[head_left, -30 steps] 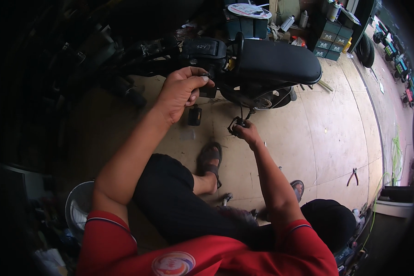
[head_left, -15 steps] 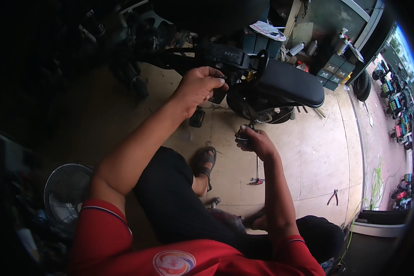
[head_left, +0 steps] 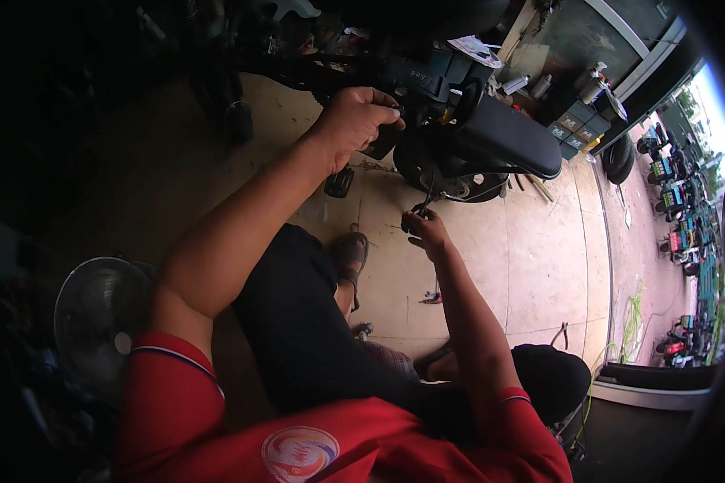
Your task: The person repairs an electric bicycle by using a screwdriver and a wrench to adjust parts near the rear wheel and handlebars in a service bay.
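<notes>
A small black two-wheeler with a long padded seat (head_left: 511, 138) stands before me, its rear wheel (head_left: 477, 187) beneath the seat. At its middle, my left hand (head_left: 356, 129) is closed in a pinch, thumb against forefinger; what lies between them is too dark to make out. Below that hand sticks out a black pedal (head_left: 340, 183). Lower and to the right, my right hand (head_left: 428, 232) is closed round a small dark part (head_left: 413, 219), whose kind I cannot tell. A thin dark length runs from it up toward the rear wheel.
Red-handled pliers (head_left: 561, 336) and another red-handled tool (head_left: 432, 298) lie on the tiled floor. A round fan (head_left: 103, 322) stands at left. Stacked dark boxes (head_left: 576, 121) and a loose tyre (head_left: 619, 158) are by the doorway. Parked two-wheelers (head_left: 677, 193) stand outside.
My right hand has moved up and slightly left, nearer the rear wheel, with the dark part still in it. My left hand has risen slightly, still pinched. The view has shifted a little.
</notes>
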Tool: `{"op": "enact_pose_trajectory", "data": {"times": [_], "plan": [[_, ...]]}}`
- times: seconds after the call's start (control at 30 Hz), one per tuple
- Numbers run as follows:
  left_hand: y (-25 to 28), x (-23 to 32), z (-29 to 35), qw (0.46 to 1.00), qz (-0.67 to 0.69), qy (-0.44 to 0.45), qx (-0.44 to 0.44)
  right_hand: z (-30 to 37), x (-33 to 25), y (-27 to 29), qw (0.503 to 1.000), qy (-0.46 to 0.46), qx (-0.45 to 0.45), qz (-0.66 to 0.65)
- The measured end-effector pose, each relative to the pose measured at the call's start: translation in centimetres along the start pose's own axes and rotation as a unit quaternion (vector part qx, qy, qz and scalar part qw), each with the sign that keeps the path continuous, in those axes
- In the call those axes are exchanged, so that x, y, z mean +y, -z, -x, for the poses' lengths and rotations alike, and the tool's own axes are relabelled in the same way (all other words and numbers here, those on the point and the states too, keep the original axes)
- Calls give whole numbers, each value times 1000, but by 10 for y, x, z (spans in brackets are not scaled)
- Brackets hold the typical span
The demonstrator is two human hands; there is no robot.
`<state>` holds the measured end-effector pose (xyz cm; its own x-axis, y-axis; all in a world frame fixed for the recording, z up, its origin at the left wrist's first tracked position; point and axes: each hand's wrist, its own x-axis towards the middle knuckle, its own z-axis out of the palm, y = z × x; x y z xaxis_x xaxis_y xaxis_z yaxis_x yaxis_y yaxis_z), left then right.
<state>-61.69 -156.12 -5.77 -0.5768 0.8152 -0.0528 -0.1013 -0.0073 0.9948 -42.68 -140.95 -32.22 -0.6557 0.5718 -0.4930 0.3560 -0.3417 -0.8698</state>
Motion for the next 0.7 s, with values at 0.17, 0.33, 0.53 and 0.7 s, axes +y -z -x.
{"op": "enact_pose_trajectory", "data": {"times": [0.17,0.33,0.53,0.7], "plan": [[6,2,5,1000,-10,5,1,-29,-6,34,998,15,-26,49],[16,-1,-4,994,86,61,-33,-37,-15,24,988,65,-75,121],[4,0,-15,964,216,142,-60,-52,5,16,993,84,-52,71],[14,-3,-34,966,148,189,-96,-55,10,6,995,80,17,51]]}}
